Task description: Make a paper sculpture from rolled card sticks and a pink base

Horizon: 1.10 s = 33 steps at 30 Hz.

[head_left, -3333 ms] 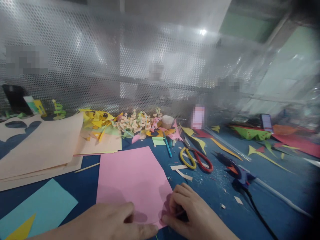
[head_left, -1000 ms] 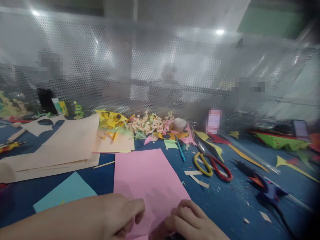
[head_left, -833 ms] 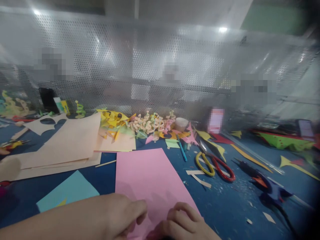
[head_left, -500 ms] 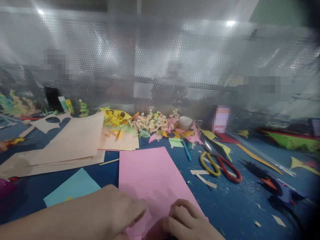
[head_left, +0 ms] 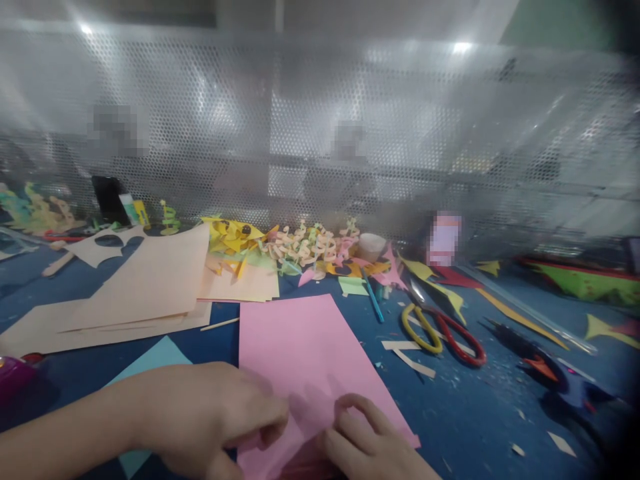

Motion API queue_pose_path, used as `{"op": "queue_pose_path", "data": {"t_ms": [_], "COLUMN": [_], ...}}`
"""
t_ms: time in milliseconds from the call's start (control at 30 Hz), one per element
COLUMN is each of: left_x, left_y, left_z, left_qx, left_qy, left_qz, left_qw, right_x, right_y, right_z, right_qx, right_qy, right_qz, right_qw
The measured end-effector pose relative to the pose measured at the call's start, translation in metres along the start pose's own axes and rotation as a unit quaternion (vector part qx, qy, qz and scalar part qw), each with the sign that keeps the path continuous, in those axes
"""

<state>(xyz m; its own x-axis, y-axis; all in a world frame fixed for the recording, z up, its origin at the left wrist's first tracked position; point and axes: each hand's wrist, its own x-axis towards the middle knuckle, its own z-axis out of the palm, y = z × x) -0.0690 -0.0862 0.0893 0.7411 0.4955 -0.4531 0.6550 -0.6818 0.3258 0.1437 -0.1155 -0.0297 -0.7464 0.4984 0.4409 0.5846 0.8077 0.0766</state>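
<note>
A pink sheet of paper (head_left: pixel 300 353) lies lengthwise on the blue table in front of me. My left hand (head_left: pixel 215 410) rests over its near left part, fingers bent and closed against the paper. On the near right part, my right hand (head_left: pixel 360 437) has its fingers curled and closed at the paper. The near end of the sheet is hidden between and below the hands, where a dark red patch shows. Under my left forearm a light blue paper (head_left: pixel 155 360) is partly covered.
Scissors (head_left: pixel 420 330) and a hot glue gun (head_left: pixel 560 380) lie on the right. Peach sheets (head_left: pixel 150 287) are at the left. Paper curls (head_left: pixel 300 243), a paper cup (head_left: pixel 371 246) and a phone (head_left: pixel 444 237) line the back before a perforated metal screen (head_left: pixel 225 127).
My left hand has shifted slightly left and up, its fingers lifting a little and curling differently. My right hand stays almost in place. At far left, another hand with a yellow-red tool is gone from view.
</note>
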Motion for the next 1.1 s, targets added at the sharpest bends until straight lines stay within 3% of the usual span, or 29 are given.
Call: {"op": "queue_pose_path", "data": {"t_ms": [133, 267, 367, 567, 700, 767, 933, 1033, 1100], "left_x": [0.001, 0.001, 0.001, 0.000, -0.001, -0.001, -0.001, -0.002, -0.003], "left_y": [-0.002, -0.004, -0.004, 0.000, 0.002, 0.002, -0.001, -0.009, -0.012], "left_z": [-0.001, -0.002, -0.002, -0.002, -0.003, -0.004, -0.010, -0.014, -0.014], "left_qx": [-0.006, -0.008, -0.006, 0.003, -0.013, -0.023, -0.044, -0.092, -0.115], "left_qy": [-0.002, -0.008, -0.008, -0.002, -0.008, -0.015, -0.046, -0.076, -0.059], "left_qz": [0.013, 0.018, 0.013, 0.013, 0.002, -0.004, 0.001, 0.031, 0.046], "left_qw": [1.000, 1.000, 1.000, 1.000, 1.000, 1.000, 0.998, 0.992, 0.991], "right_x": [-0.001, -0.001, -0.006, -0.027, -0.035, -0.035, -0.017, 0.003, 0.015], "right_y": [0.006, 0.020, 0.031, 0.046, 0.051, 0.053, 0.046, 0.033, 0.024], "right_z": [-0.012, -0.043, -0.059, -0.068, -0.079, -0.085, -0.089, -0.079, -0.068], "right_qx": [0.060, 0.107, 0.099, 0.020, 0.055, 0.074, 0.098, 0.144, 0.181], "right_qy": [-0.022, -0.114, -0.144, -0.112, -0.074, -0.093, -0.084, -0.067, -0.083], "right_qz": [0.021, -0.014, -0.051, -0.077, -0.015, -0.009, -0.023, 0.008, 0.032], "right_qw": [0.998, 0.988, 0.983, 0.991, 0.996, 0.993, 0.991, 0.987, 0.979]}}
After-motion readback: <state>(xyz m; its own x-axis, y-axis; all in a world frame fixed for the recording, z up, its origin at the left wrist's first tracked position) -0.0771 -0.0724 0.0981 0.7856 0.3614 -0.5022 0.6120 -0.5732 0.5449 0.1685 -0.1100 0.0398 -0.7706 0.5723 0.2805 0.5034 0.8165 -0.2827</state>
